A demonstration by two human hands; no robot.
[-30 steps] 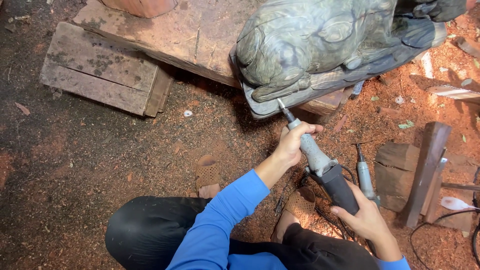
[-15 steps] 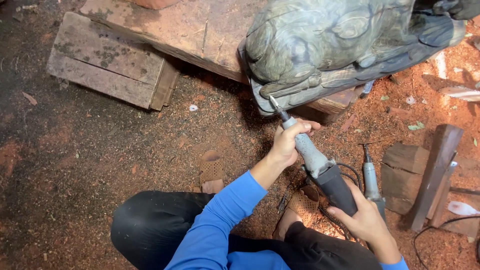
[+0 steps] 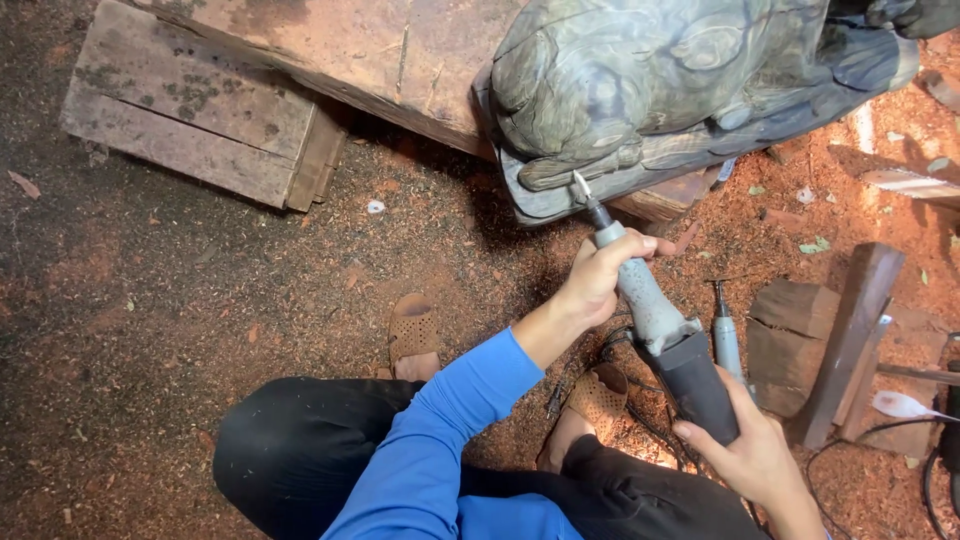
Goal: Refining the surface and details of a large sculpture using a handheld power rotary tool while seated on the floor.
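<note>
Fingers (image 3: pixel 640 245) clasp smooth grey grinder (image 3: pixel 655 320).

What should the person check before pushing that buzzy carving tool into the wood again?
1. Left hand wrapped round the grinder neck: ok.
2. Right hand gripping the dark rear body: ok.
3. Bit tip resting on the carved sculpture lower edge: ok.
4. Cable away from the sandalled feet: not ok, it lies coiled beside them.
5. Sculpture steady on its plank: cannot tell.
6. Gloves on: not ok, both hands bare.
</note>
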